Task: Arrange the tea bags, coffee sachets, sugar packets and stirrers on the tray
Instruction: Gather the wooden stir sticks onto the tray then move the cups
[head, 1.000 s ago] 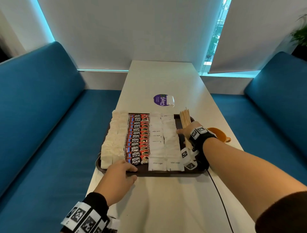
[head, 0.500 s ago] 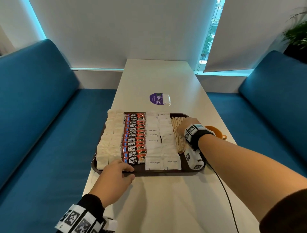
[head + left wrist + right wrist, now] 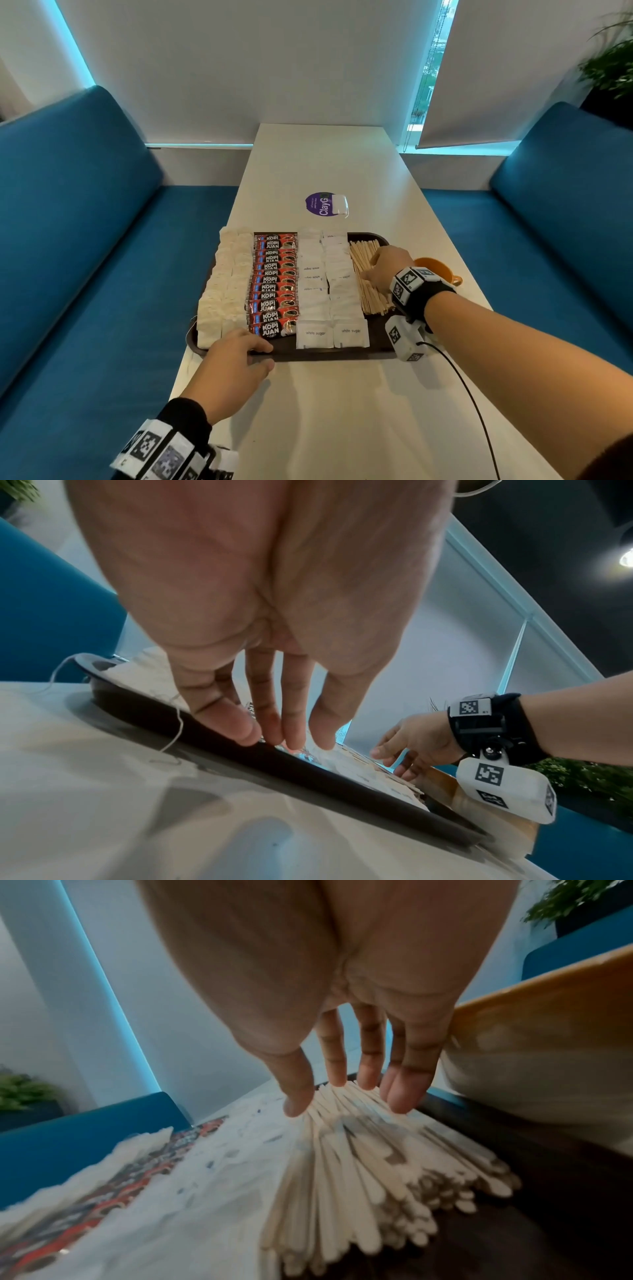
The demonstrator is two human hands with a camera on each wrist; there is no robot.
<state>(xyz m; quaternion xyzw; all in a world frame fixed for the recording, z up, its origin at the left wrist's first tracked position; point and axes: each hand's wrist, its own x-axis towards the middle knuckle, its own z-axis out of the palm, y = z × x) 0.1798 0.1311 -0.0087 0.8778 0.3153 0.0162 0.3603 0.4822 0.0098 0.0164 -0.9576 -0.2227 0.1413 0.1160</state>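
Note:
A dark brown tray lies across the white table. On it stand rows of white tea bags, red coffee sachets, white sugar packets and a bundle of wooden stirrers. My left hand rests with straight fingers on the tray's near rim, by the nearest coffee sachet. My right hand lies over the stirrers at the tray's right side, its fingers straight and spread, touching the sticks' far ends.
An orange cup stands just right of the tray, close to my right wrist. A purple round sticker marks the table beyond the tray. Blue benches flank the table on both sides. A black cable trails from my right wrist camera.
The stirrer bundle has shifted left on the tray toward the sugar packets, pushed by my right hand. My left hand has stayed at the tray's near rim.

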